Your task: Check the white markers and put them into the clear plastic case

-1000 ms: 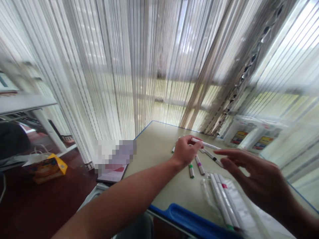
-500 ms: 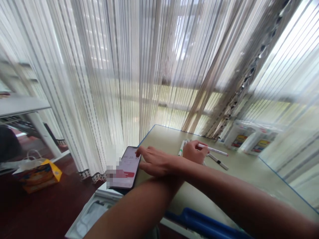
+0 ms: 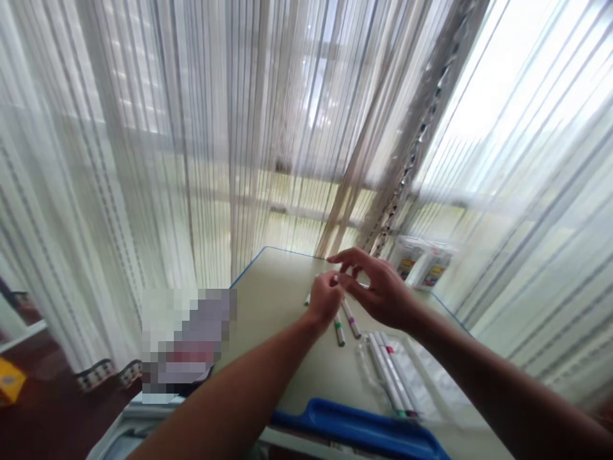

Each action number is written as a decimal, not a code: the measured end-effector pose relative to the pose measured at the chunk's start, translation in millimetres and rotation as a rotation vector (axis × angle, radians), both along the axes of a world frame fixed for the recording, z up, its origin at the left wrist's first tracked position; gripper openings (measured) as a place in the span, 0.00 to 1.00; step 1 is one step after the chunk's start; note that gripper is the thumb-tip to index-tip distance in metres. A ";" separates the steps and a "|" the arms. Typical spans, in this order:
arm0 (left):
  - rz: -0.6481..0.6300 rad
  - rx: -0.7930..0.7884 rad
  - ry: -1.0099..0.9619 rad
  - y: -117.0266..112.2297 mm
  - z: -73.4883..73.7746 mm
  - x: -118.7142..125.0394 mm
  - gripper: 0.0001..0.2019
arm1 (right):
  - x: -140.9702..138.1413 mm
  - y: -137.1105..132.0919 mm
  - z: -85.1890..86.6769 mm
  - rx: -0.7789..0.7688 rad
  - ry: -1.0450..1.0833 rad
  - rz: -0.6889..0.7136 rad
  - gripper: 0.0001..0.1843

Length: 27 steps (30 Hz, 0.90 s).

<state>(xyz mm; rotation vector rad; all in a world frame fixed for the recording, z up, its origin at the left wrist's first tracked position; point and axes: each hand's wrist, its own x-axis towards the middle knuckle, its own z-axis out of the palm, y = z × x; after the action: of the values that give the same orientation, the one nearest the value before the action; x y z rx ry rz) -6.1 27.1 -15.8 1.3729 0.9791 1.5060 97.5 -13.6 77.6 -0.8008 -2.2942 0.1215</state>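
Above the far part of the table, my left hand (image 3: 325, 299) is closed on a marker, and only a small pale end shows at its fingertips. My right hand (image 3: 380, 287) is beside it on the right, fingers curved and apart, thumb close to that end. Whether the thumb touches it I cannot tell. Below the hands lie a green-banded marker (image 3: 340, 333) and a purple-banded marker (image 3: 353, 321). Another marker with a green end (image 3: 308, 298) is partly hidden behind my left hand. Nearer, several white markers (image 3: 390, 370) lie in a clear plastic tray (image 3: 443, 377).
The pale table (image 3: 268, 319) has a blue moulded trough (image 3: 364, 425) along its near edge. A pixelated phone (image 3: 198, 338) lies on the left. Two clear packs (image 3: 424, 265) stand at the back right, before sheer curtains (image 3: 205, 160). A yellow bag (image 3: 10, 381) is on the floor.
My right hand has left the phone and moved right, so my arms are no longer crossed. My left hand has turned with the marker. The view has swung right, bringing the plastic tray into sight.
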 end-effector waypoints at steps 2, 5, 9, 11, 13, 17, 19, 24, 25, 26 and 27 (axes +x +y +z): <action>-0.013 0.035 -0.005 -3.3 2.7 1.0 0.09 | 42.7 6.1 -7.9 0.042 0.011 -0.175 0.14; -0.028 0.111 0.014 -12.6 8.1 3.2 0.08 | 89.7 13.8 -30.7 -0.017 -0.071 -0.205 0.22; 0.013 0.319 0.242 -32.6 15.5 8.0 0.08 | 113.0 16.4 -61.0 -0.105 -0.119 -0.063 0.16; 0.043 0.469 0.382 -42.4 17.1 11.4 0.06 | 115.7 14.8 -69.6 -0.125 -0.071 -0.027 0.12; 0.013 0.577 0.441 -49.8 16.8 14.6 0.05 | 118.1 12.0 -73.6 -0.130 -0.053 0.010 0.11; -0.070 0.693 0.482 -57.6 13.2 18.2 0.07 | 125.2 6.3 -74.2 -0.128 -0.099 0.050 0.10; -0.090 0.717 0.488 -59.5 11.6 18.6 0.08 | 128.2 4.7 -74.0 -0.126 -0.110 0.056 0.11; -0.110 0.775 0.473 -60.9 9.5 19.1 0.11 | 129.9 4.2 -75.2 -0.102 -0.094 0.057 0.09; -0.118 0.792 0.461 -60.8 9.3 19.4 0.12 | 129.8 4.3 -75.4 -0.093 -0.090 0.060 0.09; -0.125 0.807 0.449 -60.7 9.2 19.7 0.13 | 129.6 4.3 -75.4 -0.086 -0.087 0.062 0.09; -0.128 0.821 0.439 -60.7 9.3 20.1 0.13 | 129.4 4.1 -75.3 -0.083 -0.087 0.062 0.09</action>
<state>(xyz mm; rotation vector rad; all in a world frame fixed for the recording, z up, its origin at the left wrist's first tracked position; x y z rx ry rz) 13.9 -33.6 -6.6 2.3710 0.4896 1.6097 226.9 -9.5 2.2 -0.7909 -2.4105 0.2143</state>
